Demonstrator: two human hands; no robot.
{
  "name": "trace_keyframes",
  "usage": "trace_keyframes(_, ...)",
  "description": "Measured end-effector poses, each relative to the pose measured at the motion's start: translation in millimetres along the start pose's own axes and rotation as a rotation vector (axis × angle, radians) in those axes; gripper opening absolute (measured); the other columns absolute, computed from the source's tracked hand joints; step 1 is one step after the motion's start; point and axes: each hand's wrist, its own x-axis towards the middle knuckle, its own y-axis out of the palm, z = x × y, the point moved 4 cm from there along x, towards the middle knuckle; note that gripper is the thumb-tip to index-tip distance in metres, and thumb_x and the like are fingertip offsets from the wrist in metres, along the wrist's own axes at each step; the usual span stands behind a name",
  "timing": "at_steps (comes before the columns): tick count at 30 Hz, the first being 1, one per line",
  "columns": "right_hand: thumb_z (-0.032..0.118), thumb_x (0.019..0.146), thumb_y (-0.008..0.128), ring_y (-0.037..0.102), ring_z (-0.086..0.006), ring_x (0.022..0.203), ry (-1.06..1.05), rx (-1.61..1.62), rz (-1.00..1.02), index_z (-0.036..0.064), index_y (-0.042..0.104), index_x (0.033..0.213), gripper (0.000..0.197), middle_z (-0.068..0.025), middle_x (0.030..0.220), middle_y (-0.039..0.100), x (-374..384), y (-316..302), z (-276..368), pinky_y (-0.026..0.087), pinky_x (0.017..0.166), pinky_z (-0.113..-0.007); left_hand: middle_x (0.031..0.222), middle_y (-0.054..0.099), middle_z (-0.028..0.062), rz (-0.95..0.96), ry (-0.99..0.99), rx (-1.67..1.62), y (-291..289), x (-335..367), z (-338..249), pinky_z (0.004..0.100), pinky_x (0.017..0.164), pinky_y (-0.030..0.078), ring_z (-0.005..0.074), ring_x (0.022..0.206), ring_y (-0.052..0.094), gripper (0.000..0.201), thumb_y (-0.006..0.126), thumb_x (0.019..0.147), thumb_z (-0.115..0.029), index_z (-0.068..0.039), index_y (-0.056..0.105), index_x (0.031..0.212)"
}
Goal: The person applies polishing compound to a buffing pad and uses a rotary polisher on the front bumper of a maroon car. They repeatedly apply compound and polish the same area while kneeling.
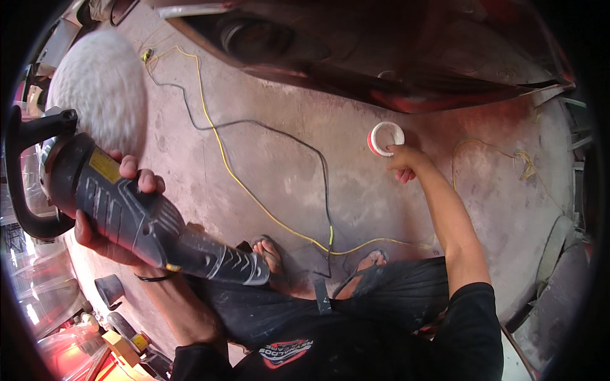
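My left hand (pixel 105 247) is closed around the dark body of a power polisher (pixel 121 206), held up at the left. A fluffy white wool pad (pixel 98 89) is on its head, slightly blurred, and a black loop handle (pixel 22 174) juts out to the left. Over on the right, my right hand (pixel 406 163) reaches down to a small red and white tub (pixel 372 145). Its index finger extends over the rim into the tub's mouth, while the other fingers curl below. Pale material coats the tub's inside; how full it is I cannot tell.
A glossy dark red car panel (pixel 356 70) spans the top. Yellow (pixel 223 155) and black (pixel 254 122) cords snake across the dusty floor (pixel 279 184) near my feet. Another thin cord (pixel 489 146) lies right. Plastic sheeting (pixel 38 273) and clutter line the left side.
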Motion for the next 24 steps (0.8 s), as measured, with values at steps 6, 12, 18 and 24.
trace_keyframes(6,0.024,0.099,0.072,0.080,-0.0270,0.073,0.077,0.225,-0.007,0.0226,0.029,0.179,0.090,-0.0158,0.104,0.082,2.7,21.7,10.7,0.062,0.061,-0.045,0.125,0.070,0.0267,-0.172,0.046,-0.026,-75.2,13.1,0.1,0.0540,0.098,0.061,0.0435,0.107,0.073,0.082,0.071,0.097,-0.054,0.010,0.058,0.146)
trace_keyframes(12,0.021,0.100,0.074,0.081,-0.0260,0.075,0.098,0.350,-0.192,0.0226,0.030,0.177,0.089,-0.0130,0.103,0.081,6.1,45.0,21.2,0.066,0.066,-0.043,0.112,0.078,0.0244,-0.374,0.042,0.038,-126.0,36.5,24.3,0.0508,0.084,0.069,0.0404,0.094,0.081,0.066,0.073,0.096,-0.050,0.006,0.066,0.129)
trace_keyframes(18,0.017,0.098,0.082,0.082,-0.0254,0.088,-0.200,1.193,-0.492,0.0230,0.036,0.174,0.089,-0.0128,0.121,0.078,-87.3,78.3,76.3,0.067,0.073,-0.038,0.102,0.077,0.0214,-0.365,-0.085,0.017,-149.7,66.4,41.0,0.0473,0.077,0.070,0.0361,0.089,0.082,0.060,0.073,0.096,-0.047,0.006,0.066,0.122)
trace_keyframes(24,0.016,0.100,0.080,0.081,-0.0216,0.088,-0.607,1.141,-0.900,0.0210,0.036,0.174,0.087,-0.0123,0.117,0.079,-220.3,71.9,181.3,0.064,0.074,-0.035,0.099,0.079,0.0194,-0.395,-0.128,-0.017,-174.0,98.4,71.1,0.0470,0.077,0.069,0.0353,0.087,0.081,0.055,0.075,0.096,-0.047,0.003,0.069,0.115)
